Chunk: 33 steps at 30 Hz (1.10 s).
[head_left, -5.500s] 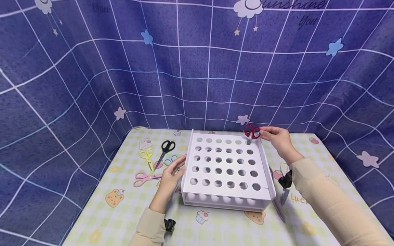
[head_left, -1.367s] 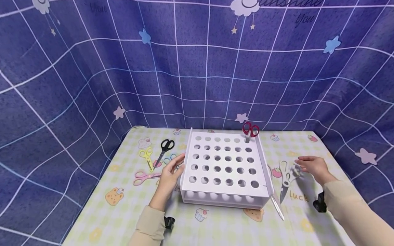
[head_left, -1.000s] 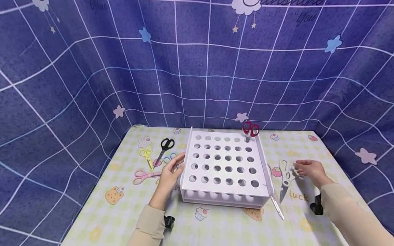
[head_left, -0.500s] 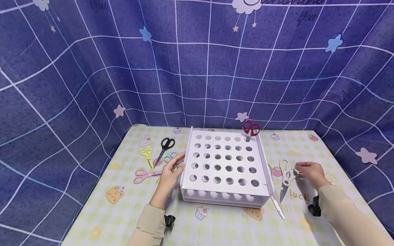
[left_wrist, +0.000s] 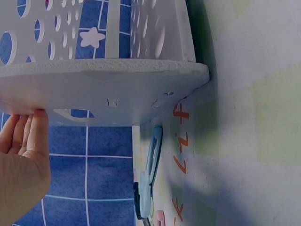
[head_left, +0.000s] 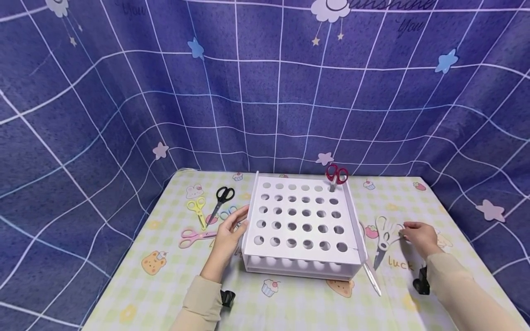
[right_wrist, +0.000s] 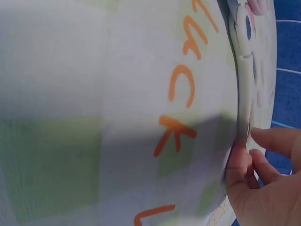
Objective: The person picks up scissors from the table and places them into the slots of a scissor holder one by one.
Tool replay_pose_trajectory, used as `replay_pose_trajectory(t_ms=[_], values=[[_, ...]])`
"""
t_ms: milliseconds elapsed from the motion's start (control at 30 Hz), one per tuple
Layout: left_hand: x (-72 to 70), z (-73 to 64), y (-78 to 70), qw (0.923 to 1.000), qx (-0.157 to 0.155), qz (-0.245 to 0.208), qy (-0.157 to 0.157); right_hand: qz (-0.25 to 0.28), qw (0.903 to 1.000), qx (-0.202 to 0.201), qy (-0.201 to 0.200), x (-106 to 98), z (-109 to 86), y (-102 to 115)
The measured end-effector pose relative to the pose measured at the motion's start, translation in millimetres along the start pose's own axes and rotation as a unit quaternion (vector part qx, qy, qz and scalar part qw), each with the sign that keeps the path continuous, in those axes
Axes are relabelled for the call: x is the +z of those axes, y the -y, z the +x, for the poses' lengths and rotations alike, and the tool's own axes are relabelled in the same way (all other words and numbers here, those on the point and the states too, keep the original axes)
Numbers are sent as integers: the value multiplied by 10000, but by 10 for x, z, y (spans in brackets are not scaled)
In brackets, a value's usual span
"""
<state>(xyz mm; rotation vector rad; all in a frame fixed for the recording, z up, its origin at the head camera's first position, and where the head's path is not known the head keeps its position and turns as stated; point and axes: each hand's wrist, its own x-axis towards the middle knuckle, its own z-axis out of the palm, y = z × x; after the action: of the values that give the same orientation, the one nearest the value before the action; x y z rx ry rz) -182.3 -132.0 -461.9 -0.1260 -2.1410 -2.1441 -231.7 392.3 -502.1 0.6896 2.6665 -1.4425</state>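
Note:
A white rack (head_left: 298,255) with rows of round holes stands mid-table. My left hand (head_left: 225,236) touches its left side panel; in the left wrist view the fingertips press against that panel (left_wrist: 94,92). Red-handled scissors (head_left: 335,180) stand upright in the back right hole. White-handled scissors (head_left: 385,238) lie on the cloth right of the rack, their blades toward the front. My right hand (head_left: 421,236) pinches their right handle loop; the right wrist view has thumb and finger on either side of the white handle (right_wrist: 244,84).
Left of the rack lie black scissors (head_left: 220,204), yellow scissors (head_left: 199,214), pink scissors (head_left: 196,236) and light blue scissors (head_left: 229,212), the last partly behind my left hand. A long silver blade (head_left: 372,278) pokes out beside the rack's right side. A blue curtain (head_left: 265,115) hangs behind the table.
Several seconds ago my right hand was at the red scissors over the back right hole; it let go and moved to the white scissors. My left hand has stayed at the rack.

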Motion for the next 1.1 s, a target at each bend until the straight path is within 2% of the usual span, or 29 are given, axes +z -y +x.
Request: replay_pose_trajectory(t_ms=[333, 633, 1000, 1100], values=[[-5, 0, 14, 10000, -26, 10, 39, -295, 9991, -218, 204, -44, -10, -46], [1, 3, 12, 10000, 27, 43, 21, -254, 9996, 131, 24, -35, 34, 6], [-15, -3, 28, 9999, 53, -22, 86, -515, 9985, 58, -147, -37, -26, 117], [-17, 0, 19, 9999, 67, -34, 95, -371, 9992, 90, -105, -42, -14, 103]])
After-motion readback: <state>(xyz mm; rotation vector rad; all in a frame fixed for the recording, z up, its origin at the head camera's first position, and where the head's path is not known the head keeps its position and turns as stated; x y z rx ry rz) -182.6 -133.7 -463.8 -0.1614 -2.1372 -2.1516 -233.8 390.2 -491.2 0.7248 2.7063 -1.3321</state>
